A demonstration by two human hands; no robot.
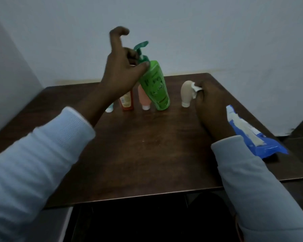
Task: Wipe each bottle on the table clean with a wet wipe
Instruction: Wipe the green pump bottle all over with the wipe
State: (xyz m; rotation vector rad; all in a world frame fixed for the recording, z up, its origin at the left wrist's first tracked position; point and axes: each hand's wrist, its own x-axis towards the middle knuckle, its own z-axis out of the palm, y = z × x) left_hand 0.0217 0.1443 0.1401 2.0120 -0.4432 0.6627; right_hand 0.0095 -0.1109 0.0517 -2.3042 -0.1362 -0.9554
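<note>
At the far side of the wooden table [147, 151], under a pale wall [208, 32], the left hand [122, 74] grips the tilted green pump bottle [156, 86]; the right hand [211, 102] pinches a wet wipe [196, 89].

Dim, bluish and flat throughout, with soft detail. The raised left hand [120, 72] is smeared by motion blur. The edges of the worktop [147, 145] bow from wide-angle distortion; below it all is black

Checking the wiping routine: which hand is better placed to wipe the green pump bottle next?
Right. The right hand holds the wet wipe; the left hand is busy gripping the green pump bottle by its neck.
</note>
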